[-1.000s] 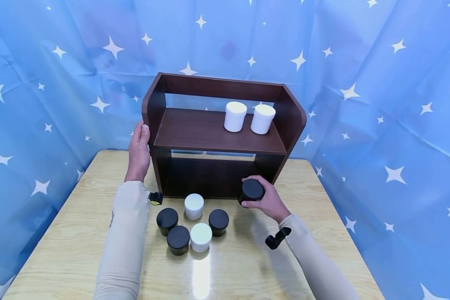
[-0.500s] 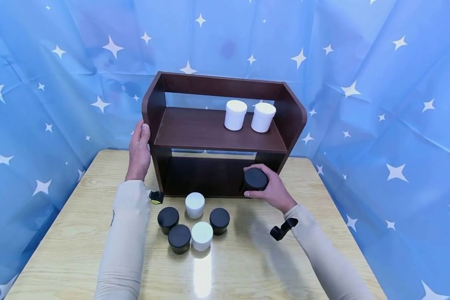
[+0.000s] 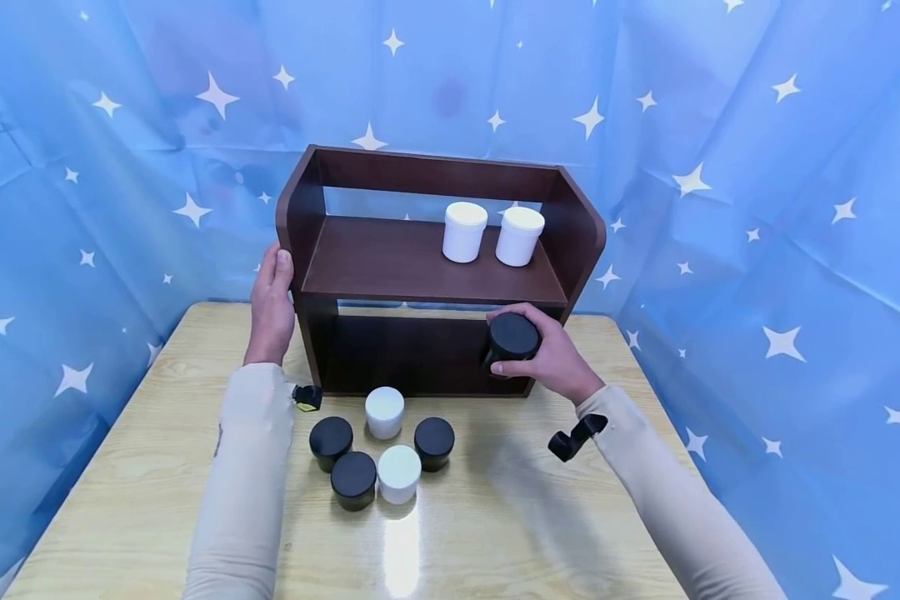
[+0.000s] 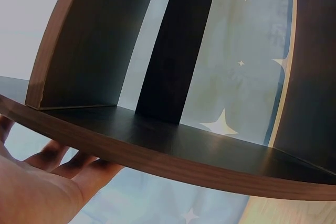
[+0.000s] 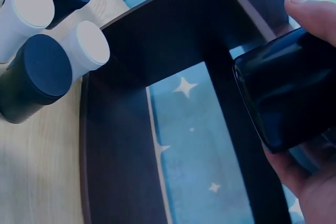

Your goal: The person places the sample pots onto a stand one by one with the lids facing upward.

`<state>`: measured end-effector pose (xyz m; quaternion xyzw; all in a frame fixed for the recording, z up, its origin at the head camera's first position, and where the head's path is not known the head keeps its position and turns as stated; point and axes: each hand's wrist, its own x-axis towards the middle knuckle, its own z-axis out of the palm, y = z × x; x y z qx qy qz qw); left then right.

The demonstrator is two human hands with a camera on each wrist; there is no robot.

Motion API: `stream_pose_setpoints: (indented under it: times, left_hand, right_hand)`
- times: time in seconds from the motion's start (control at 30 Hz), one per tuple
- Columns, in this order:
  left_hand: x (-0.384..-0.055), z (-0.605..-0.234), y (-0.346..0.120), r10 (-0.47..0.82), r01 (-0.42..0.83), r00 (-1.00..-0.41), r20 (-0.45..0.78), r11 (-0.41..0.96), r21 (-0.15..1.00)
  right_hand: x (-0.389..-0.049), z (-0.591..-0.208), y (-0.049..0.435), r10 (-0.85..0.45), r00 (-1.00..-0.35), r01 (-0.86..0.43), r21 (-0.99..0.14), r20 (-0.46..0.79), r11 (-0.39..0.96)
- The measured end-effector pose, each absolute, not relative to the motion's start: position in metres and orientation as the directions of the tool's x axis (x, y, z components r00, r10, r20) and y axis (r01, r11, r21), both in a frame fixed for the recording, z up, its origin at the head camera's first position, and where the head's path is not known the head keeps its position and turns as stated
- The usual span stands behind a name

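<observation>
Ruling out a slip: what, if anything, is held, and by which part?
The right hand holds a black jar by its sides; the left hand just touches the shelf.

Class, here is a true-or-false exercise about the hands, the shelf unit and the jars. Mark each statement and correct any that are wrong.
1. The right hand holds a black jar. True.
2. The left hand touches the side of the shelf unit. True.
3. No jar stands on the shelf unit. False: two white jars stand on its upper board.
4. Three black jars stand on the table. True.
5. There are three white lids among the jars on the table. False: only two of those jars are white.
</observation>
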<state>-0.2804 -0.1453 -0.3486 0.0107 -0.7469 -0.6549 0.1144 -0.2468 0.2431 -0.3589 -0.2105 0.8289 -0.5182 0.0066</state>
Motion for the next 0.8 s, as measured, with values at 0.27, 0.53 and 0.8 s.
stream_pose_setpoints:
  times: [0.27,0.53,0.8]
  left_hand:
    - [-0.294,-0.364,-0.151,-0.18,0.142,-0.969,0.167,0.145,0.979]
    - [-0.295,-0.363,-0.152,-0.183,0.175,-0.963,0.196,0.124,0.977]
    - [-0.294,-0.365,-0.152,-0.175,0.178,-0.964,0.2,0.13,0.975]
  right_hand:
    - [-0.25,-0.334,0.243,-0.362,-0.906,-0.362,-0.846,0.221,0.39]
    - [-0.258,-0.314,0.244,-0.317,-0.911,-0.378,-0.837,0.262,0.395]
    - [-0.266,-0.304,0.247,-0.25,-0.913,-0.403,-0.804,0.322,0.438]
